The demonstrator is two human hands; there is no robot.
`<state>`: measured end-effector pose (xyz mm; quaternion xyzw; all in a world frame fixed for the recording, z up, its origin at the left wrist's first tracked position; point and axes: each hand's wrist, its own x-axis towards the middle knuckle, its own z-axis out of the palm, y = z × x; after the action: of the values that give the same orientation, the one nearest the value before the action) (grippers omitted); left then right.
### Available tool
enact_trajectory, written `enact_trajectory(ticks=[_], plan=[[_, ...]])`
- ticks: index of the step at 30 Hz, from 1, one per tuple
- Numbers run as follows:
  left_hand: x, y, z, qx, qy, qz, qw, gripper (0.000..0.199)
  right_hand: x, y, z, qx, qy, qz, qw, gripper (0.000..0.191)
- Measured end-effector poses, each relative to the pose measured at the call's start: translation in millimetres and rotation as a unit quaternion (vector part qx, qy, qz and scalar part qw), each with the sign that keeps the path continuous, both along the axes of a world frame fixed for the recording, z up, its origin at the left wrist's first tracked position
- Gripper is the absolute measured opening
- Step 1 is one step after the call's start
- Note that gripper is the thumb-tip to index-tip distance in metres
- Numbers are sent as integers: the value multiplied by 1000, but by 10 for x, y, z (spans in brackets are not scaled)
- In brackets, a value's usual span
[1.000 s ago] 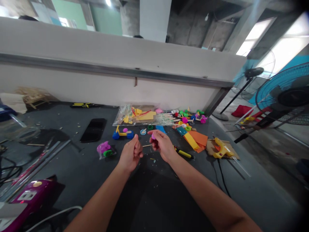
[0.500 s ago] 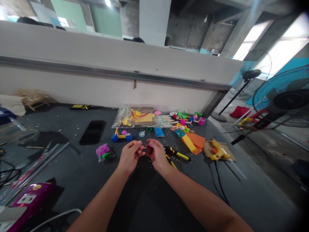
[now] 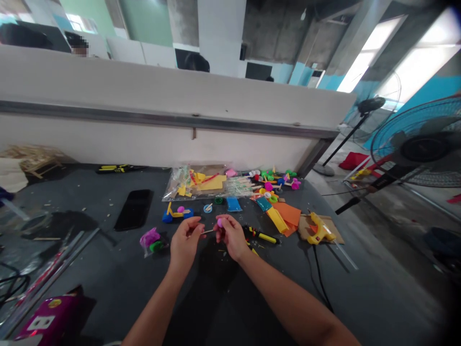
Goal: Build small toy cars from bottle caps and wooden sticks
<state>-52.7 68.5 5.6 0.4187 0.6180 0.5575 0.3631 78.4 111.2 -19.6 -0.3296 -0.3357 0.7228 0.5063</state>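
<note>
My left hand (image 3: pixel 185 241) pinches one end of a thin wooden stick (image 3: pixel 208 231). The stick's other end points at my right hand (image 3: pixel 232 238), whose fingers close on a small purple ball (image 3: pixel 220 222) that looks like modelling clay. Whether stick and ball touch is hidden by the fingers. Just beyond the left hand lies a small blue and yellow model (image 3: pixel 177 213) with a pink ball on it. A blue packet (image 3: pixel 233 204) and a small blue-rimmed disc (image 3: pixel 208 208) lie past the fingertips. Black and yellow pliers (image 3: pixel 264 236) rest beside the right hand.
A clear bag of craft parts (image 3: pixel 201 182) lies at the back. To the right are orange sheets (image 3: pixel 290 214) and a yellow glue gun (image 3: pixel 320 228) with its cord. A phone (image 3: pixel 134 210) and a bag of purple and green clay (image 3: pixel 151 240) lie left.
My hands have drawn slightly apart, and more of the stick and purple ball shows between them. The head view has tilted up and shifted a little.
</note>
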Motion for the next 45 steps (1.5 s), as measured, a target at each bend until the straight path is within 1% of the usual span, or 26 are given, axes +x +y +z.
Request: enact_trajectory(ticks=[2,4,5,6,7,8,9,10,12,14,18,21,24,27,30,33,35,36,37,38,40,41,42,43,44,45], plan=[[-134,-4,47,8,113,61,992,29,1,3,-20,2,-28,1,1000,23],[-318,38,95,33,240,159,957,36,1,-1,-33,1,-41,-3,999,24],[-425,78,110,34,296,196,934,47,2,-3,-35,1,-45,-4,999,23],[-537,126,114,21,340,201,918,62,3,-6,-32,3,-48,-5,999,23],[-651,180,106,-3,374,166,912,76,5,-8,-26,4,-51,-7,999,22],[-760,234,85,-33,393,117,911,88,8,-10,-18,5,-52,-9,999,22],[-863,284,54,-60,401,75,911,93,11,-11,-10,5,-53,-10,999,21],[-955,328,17,-75,412,39,907,92,14,-13,-3,6,-54,-11,998,20],[-1102,395,-57,-89,434,-7,897,83,15,-18,7,5,-58,-11,998,19],[-1198,441,-109,-84,458,-49,884,70,10,-25,11,4,-61,-8,998,19],[-1278,496,-132,-72,500,-111,856,42,0,-32,20,1,-63,-10,998,18],[-1275,499,-114,-55,519,-128,843,30,52,-6,68,-11,-63,-27,998,17],[-1183,483,-78,-24,515,-141,845,27,191,55,175,-33,-53,-35,997,14],[-937,488,-38,3,492,-171,854,23,375,124,314,-41,-50,-7,998,14],[-599,537,-35,45,459,-232,856,21,529,147,414,-36,-66,7,997,14],[-355,617,-88,45,448,-235,862,22,623,100,414,-23,-114,13,993,15],[-297,671,-135,35,449,-226,864,23,669,51,366,7,-195,20,981,13],[-293,694,-156,32,449,-223,865,23,691,28,338,40,-261,17,964,11],[-300,712,-173,32,448,-223,865,23,714,7,312,86,-344,8,935,10],[-312,724,-188,33,447,-221,866,23,737,-10,292,138,-435,-4,890,11],[-333,733,-207,41,444,-219,868,25,775,-36,275,213,-609,-25,764,9],[-336,729,-213,48,440,-219,870,26,788,-48,277,228,-675,-26,701,8],[-334,721,-220,56,435,-218,872,28,796,-59,282,229,-725,-19,649,11],[-327,708,-226,63,430,-216,874,30,798,-70,289,225,-760,-10,610,18],[-316,693,-234,69,425,-213,877,33,798,-81,294,221,-783,1,582,27],[-305,674,-244,74,421,-208,880,38,795,-91,295,218,-798,10,562,36]])
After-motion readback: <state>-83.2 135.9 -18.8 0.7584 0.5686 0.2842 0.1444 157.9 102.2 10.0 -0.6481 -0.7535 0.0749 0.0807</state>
